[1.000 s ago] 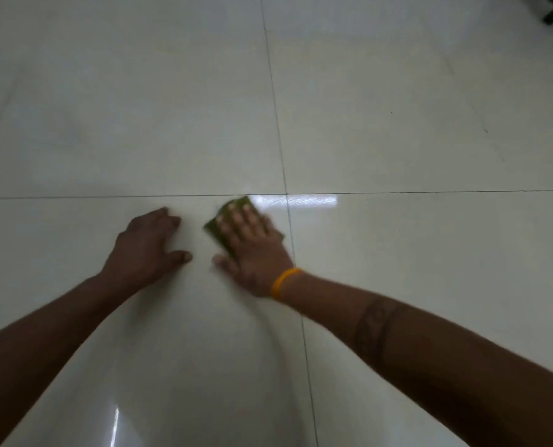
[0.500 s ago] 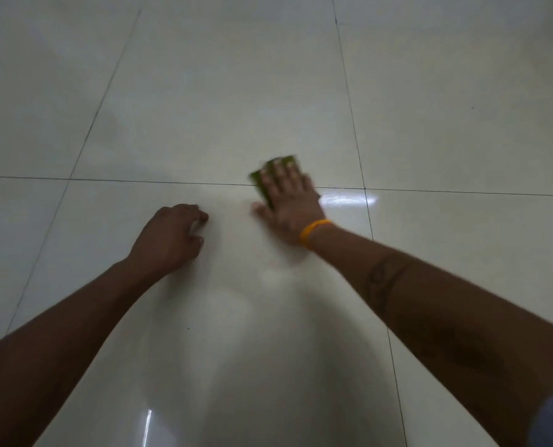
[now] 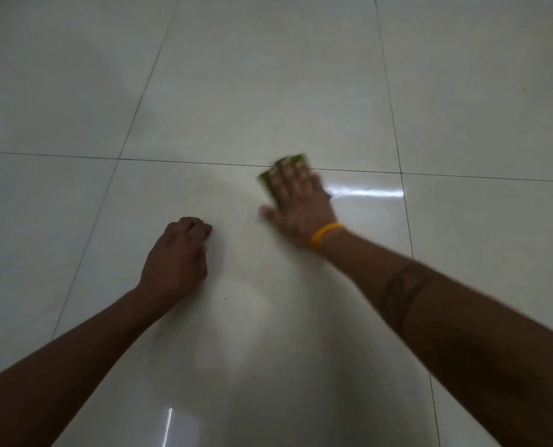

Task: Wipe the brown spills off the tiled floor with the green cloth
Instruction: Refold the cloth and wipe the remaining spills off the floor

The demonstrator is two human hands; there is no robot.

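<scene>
My right hand [image 3: 300,201] lies flat on the green cloth [image 3: 296,161] and presses it onto the pale tiled floor [image 3: 236,91], right at a grout line; most of the cloth is hidden under my fingers, and the hand is blurred. An orange band circles that wrist. My left hand [image 3: 176,256] rests on the same tile to the left, fingers curled under, holding nothing. A faint dull smear [image 3: 226,195] shows on the tile left of the cloth. I see no distinct brown spill.
Glossy cream tiles with dark grout lines [image 3: 394,124] fill the whole view. A bright light reflection [image 3: 368,191] lies just right of my right hand. A tiny dark speck [image 3: 226,298] sits near my left forearm.
My right hand has slid the cloth forward from the middle of the near tile to the grout line. My left hand's fingers have curled in. The camera view has shifted left.
</scene>
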